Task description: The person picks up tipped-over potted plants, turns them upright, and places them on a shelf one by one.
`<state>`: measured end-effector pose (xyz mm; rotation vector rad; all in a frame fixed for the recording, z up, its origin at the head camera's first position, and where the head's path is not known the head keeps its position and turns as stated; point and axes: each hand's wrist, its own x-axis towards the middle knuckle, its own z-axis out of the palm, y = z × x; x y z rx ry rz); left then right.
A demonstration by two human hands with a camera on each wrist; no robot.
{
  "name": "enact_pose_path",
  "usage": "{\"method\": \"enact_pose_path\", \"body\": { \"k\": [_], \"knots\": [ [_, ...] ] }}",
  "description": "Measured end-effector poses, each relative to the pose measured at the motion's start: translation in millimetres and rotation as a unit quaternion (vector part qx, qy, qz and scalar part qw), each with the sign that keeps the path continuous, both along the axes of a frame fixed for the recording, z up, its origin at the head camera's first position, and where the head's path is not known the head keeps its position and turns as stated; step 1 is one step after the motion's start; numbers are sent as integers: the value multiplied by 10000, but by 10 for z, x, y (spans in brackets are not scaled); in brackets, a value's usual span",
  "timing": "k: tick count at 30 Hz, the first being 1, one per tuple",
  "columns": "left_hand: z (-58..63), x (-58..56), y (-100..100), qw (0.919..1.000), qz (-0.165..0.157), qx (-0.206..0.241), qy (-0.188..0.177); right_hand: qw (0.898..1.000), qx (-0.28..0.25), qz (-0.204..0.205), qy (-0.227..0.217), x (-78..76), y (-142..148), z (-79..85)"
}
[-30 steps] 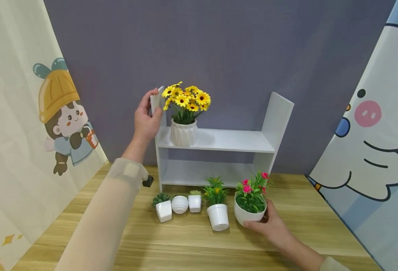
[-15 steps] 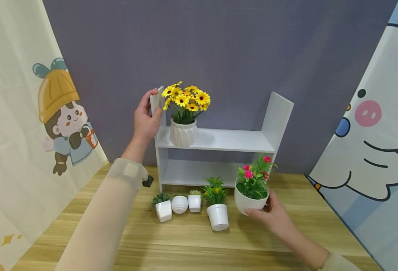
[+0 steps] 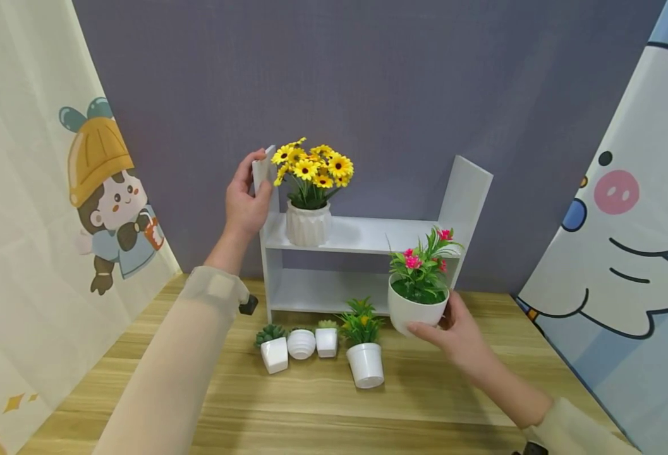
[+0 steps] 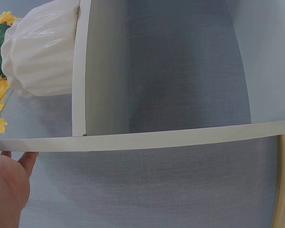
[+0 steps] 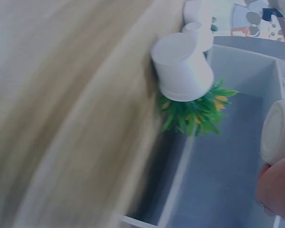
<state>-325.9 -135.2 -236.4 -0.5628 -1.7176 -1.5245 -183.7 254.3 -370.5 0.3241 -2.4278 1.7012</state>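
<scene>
My left hand grips the upper left side panel of a white two-tier shelf, thumb in front and fingers behind. Just right of it, on the upper tier, stands a ribbed white pot of yellow flowers. In my right hand is a round white pot with pink flowers, held from its right side and base, raised off the table in front of the shelf's right part. The right wrist view shows only the bottom of this white pot and part of the hand.
On the wooden table, before the shelf, stands a white pot with a leafy yellow-green plant. To its left are small white succulent pots: a square one, a round ribbed one and another square one.
My right hand has lifted the pink-flower pot off the table, up and toward the shelf. The left hand has stayed on the side panel.
</scene>
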Motion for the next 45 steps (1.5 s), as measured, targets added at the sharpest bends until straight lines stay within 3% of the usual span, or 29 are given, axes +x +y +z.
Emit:
{"method": "enact_pose_path", "body": {
  "k": [9,22,32,45],
  "knots": [
    [-86,-214,-73,10000,-11,63,35,9998,167,-28,114,-111,-123,278],
    [-95,-218,-103,10000,-64,5,13,9996,251,-127,78,-386,-338,659],
    [-95,-250,-102,10000,-55,23,-46,9984,355,-408,133,-625,-438,732],
    [-102,-258,-96,9998,-132,129,75,9980,293,-556,48,-783,-568,803]
  ]
}}
